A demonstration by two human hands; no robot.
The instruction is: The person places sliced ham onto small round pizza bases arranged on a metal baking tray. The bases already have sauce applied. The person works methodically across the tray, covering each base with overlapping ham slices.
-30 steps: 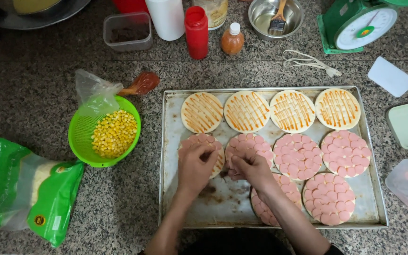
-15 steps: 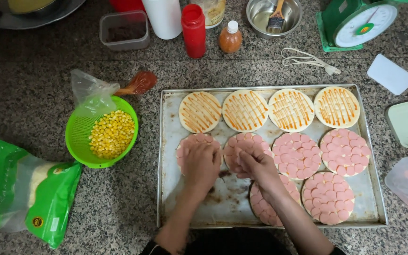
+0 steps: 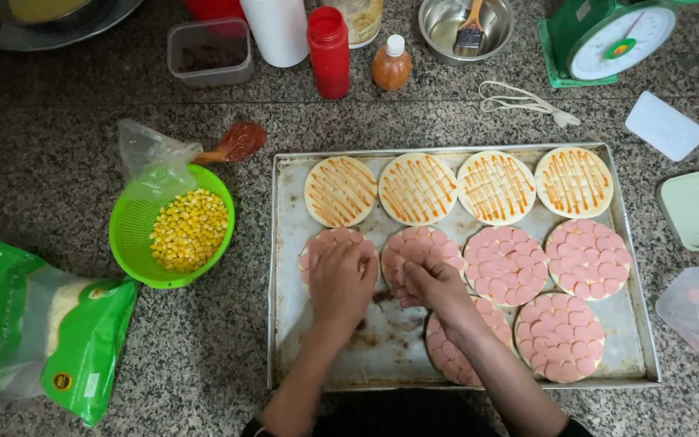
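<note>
— How many round dough bases striped with orange sauce (image 3: 417, 188) are there?
— Four. And six round bases covered in pink sausage slices (image 3: 506, 265).
— Hands?
— Two.

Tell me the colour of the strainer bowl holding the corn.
Bright green strainer bowl, clearest in the head view.

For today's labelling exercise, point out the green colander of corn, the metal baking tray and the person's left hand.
green colander (image 3: 127, 235), head view, bare inner wall left of the corn
metal baking tray (image 3: 398, 344), head view, bare floor
left hand (image 3: 341, 279), head view, back of hand
</note>
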